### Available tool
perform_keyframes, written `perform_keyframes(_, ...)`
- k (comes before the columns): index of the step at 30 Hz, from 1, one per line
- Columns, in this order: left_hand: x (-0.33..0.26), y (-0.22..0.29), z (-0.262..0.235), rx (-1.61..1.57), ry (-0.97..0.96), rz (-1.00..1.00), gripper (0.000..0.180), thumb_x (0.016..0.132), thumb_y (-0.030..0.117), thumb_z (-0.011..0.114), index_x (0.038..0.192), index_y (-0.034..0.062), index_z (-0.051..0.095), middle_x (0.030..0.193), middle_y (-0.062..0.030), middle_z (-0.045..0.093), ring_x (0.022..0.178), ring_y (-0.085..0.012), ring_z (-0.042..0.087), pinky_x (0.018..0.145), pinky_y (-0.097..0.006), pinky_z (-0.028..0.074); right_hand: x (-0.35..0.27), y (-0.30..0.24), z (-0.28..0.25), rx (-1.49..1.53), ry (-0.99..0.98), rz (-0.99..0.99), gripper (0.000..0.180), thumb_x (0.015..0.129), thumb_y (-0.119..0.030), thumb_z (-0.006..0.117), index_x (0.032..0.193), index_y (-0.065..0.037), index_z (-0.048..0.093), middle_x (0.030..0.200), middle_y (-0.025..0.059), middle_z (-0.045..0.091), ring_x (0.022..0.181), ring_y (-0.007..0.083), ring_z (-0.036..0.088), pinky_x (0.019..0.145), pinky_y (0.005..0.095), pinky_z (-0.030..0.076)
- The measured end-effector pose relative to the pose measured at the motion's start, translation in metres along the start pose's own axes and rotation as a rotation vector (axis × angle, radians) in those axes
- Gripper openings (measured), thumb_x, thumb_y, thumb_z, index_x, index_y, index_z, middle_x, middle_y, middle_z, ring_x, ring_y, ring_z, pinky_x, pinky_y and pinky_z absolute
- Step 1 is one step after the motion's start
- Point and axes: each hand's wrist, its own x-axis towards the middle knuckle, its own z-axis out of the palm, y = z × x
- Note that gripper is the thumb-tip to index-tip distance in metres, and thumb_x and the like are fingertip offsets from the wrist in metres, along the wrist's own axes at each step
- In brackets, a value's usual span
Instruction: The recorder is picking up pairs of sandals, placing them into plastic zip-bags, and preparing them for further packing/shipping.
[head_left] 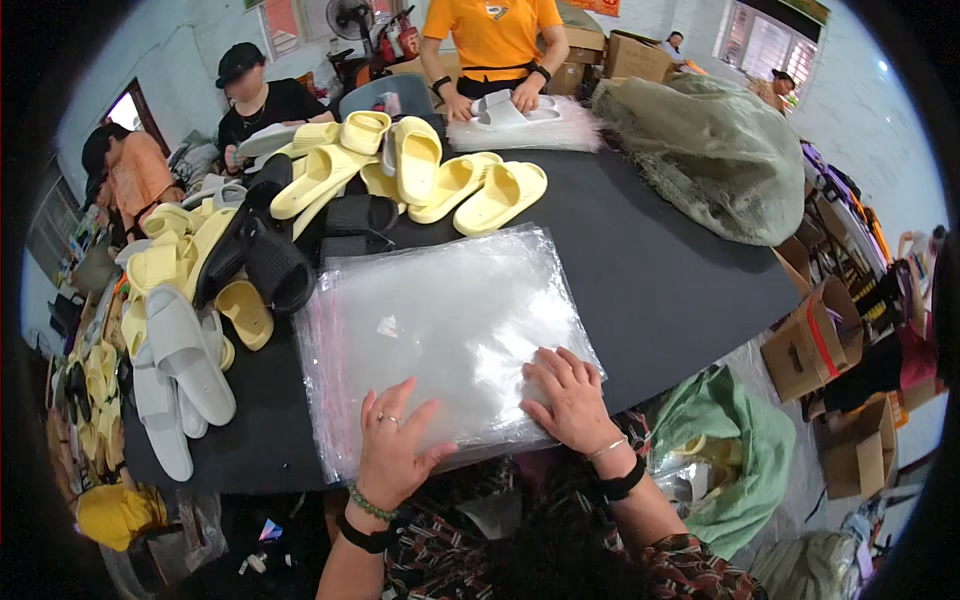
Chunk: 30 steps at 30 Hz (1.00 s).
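Clear plastic bags (450, 310) lie stacked on the dark worktop (690, 290), under the left hand (393, 440) and right hand (572, 402), both with fingers spread, pinching nothing visible. Slick film could skew under uneven pressure or cling in doubles; the nearby black slippers (277, 263) could snag a corner.

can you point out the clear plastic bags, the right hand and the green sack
Clear plastic bags (450, 335): head view, middle of the pile's top surface.
Right hand (575, 405): head view, back of the hand.
Green sack (762, 445): head view, its cloth wall.
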Motion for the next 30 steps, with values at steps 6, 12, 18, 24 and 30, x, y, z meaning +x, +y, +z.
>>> perform_keyframes(6,0.023,0.008,0.044,0.072,0.08,0.012,0.041,0.086,0.033,0.065,0.12,0.0089,0.064,0.13,-0.0198,0.054,0.117,-0.039,0.05,0.106,-0.052,0.034,-0.005,0.007,0.001,0.004,0.039,0.044,0.048,0.092,-0.041,0.061,0.133,-0.017,0.054,0.144,0.012,0.046,0.136,0.0339,0.04,0.11,0.051,0.031)
perform_keyframes(12,0.011,-0.011,0.079,0.255,0.061,0.078,0.04,0.09,0.034,0.06,0.121,0.0088,0.062,0.129,-0.0193,0.055,0.118,-0.0396,0.049,0.103,-0.052,0.036,-0.024,0.039,-0.008,0.035,0.028,-0.031,0.053,0.085,-0.033,0.07,0.132,-0.013,0.055,0.141,0.012,0.049,0.136,0.036,0.039,0.109,0.0544,0.033)
perform_keyframes(18,0.014,-0.007,0.076,0.277,0.054,0.112,0.042,0.094,0.033,0.056,0.125,0.0046,0.06,0.136,-0.019,0.052,0.124,-0.0395,0.047,0.104,-0.05,0.036,-0.13,0.136,-0.04,0.051,0.492,0.342,0.031,0.08,-0.012,0.07,0.111,-0.007,0.064,0.125,0.0146,0.059,0.118,0.0348,0.054,0.1,0.0441,0.042)
perform_keyframes(24,0.011,-0.012,0.081,0.229,0.057,0.137,0.041,0.096,0.029,0.054,0.126,0.002,0.059,0.135,-0.0199,0.053,0.123,-0.0399,0.048,0.104,-0.05,0.036,-0.338,0.252,0.038,0.078,0.385,1.187,0.026,0.083,-0.019,0.064,0.101,-0.002,0.07,0.101,0.023,0.067,0.098,0.041,0.063,0.09,0.0447,0.05)
perform_keyframes(30,0.006,-0.013,0.071,0.249,0.001,0.081,0.04,0.096,0.027,0.053,0.128,0.0025,0.058,0.136,-0.02,0.053,0.125,-0.0395,0.047,0.106,-0.05,0.034,-0.396,0.27,0.138,1.271,0.568,1.905,0.066,0.087,-0.044,0.067,0.135,-0.001,0.05,0.119,0.0198,0.062,0.098,0.0383,0.066,0.083,0.0512,0.054)
